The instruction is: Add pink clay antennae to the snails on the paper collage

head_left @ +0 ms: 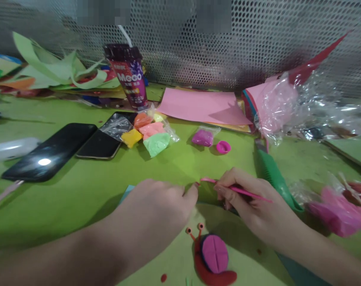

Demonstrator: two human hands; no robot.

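My right hand [254, 202] is closed around a thin pink clay modelling tool [251, 194], its tip pointing left toward my other hand. My left hand [162, 204] is curled with thumb and fingers together. A tiny reddish bit [197, 184] shows at those fingertips, too small to name. The tool's tip is very close to that bit; I cannot tell whether they touch. Below both hands, a clay snail [214, 254] with a red body, a round pink shell and two eye stalks lies on a pale green sheet [246, 266].
Bagged coloured clay [156, 143] lies beside two phones [52, 153]. A drink cup [129, 79] with a straw stands behind. Pink paper [204, 105], a purple clay packet [203, 137], a small pink cap [223, 147] and a green-handled cutter [272, 171] lie ahead. Clear plastic wrap [317, 103] sits at right.
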